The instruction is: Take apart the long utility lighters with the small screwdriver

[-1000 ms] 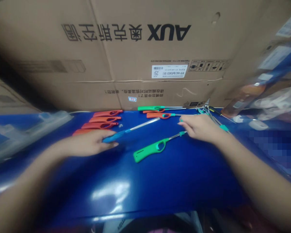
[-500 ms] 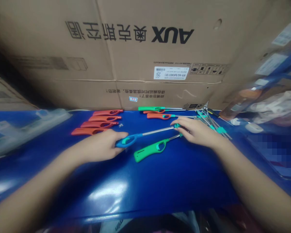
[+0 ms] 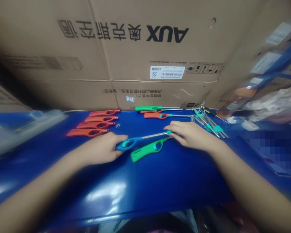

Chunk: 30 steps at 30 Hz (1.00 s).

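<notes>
My left hand (image 3: 103,147) is closed around the handle of a blue long-necked lighter (image 3: 134,141), whose metal tube points right. At the tube's far end, my right hand (image 3: 190,133) pinches a small teal piece (image 3: 169,132) between thumb and fingers. The teal piece sits around or against the tube; my fingers partly cover that spot. Just below lies a green lighter (image 3: 143,152) on the blue table, its tube end hidden near my right hand.
Several red-orange handles without tubes (image 3: 97,125) lie at the left beside tiny metal bits (image 3: 117,125). Near the cardboard box (image 3: 121,71) are a green lighter (image 3: 147,108) and orange lighters (image 3: 156,115). Metal tubes with teal parts (image 3: 217,128) and a screwdriver (image 3: 211,112) lie at right.
My right hand has moved left and slightly down with the teal piece, leaving a shorter stretch of the blue lighter's tube showing. The whole view has shifted a little.
</notes>
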Available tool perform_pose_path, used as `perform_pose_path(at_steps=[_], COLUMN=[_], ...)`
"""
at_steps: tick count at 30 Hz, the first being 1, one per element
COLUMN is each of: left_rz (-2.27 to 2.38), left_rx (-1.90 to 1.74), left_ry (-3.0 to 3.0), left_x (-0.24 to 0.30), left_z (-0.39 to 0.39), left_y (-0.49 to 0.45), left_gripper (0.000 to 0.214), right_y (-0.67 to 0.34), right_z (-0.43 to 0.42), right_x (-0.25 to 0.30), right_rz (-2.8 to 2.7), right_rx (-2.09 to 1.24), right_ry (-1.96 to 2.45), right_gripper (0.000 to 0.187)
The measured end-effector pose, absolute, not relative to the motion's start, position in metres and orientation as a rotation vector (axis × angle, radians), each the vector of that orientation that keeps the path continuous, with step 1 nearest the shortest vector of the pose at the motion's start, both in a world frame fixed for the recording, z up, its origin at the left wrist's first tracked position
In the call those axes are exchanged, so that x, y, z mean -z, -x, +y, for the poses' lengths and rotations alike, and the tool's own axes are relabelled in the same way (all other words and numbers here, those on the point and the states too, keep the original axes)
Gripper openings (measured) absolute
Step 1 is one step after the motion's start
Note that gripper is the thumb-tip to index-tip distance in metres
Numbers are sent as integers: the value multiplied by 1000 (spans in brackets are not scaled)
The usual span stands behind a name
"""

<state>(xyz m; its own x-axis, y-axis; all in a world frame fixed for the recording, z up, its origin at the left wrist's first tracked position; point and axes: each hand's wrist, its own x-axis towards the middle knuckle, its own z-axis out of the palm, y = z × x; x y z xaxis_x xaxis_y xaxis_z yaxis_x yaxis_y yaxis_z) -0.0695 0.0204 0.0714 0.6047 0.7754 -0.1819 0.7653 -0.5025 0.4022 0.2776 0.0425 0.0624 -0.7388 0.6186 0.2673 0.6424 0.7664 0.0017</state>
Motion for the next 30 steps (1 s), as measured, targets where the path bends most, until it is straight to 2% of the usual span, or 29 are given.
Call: perform_pose_path(at_steps=[7,12,19,25,30], left_rz=[1225,1210,1215,1181,1041], left_rx=[-96,-79,-44,-17,-49], left_ry=[-2376,-2391,-2371,-2339,-2214], left_x=[-73,-73,-68,-60,-60], left_z=[24,21,19,22,23], left_y=[75,72,66,66,67], left_gripper=[12,11,8,7,11], right_y=[-294,-286,-272,-273,-273], right_z=[52,47,42,42,43], right_x=[-65,-62,-54,-56,-54], right_rz=[-2667,-2668,-2755,-2817,-2748], right_rx=[136,82,184,56,190], right_ry=[1102,1033,955,915,802], right_gripper=[29,29,31,30,30])
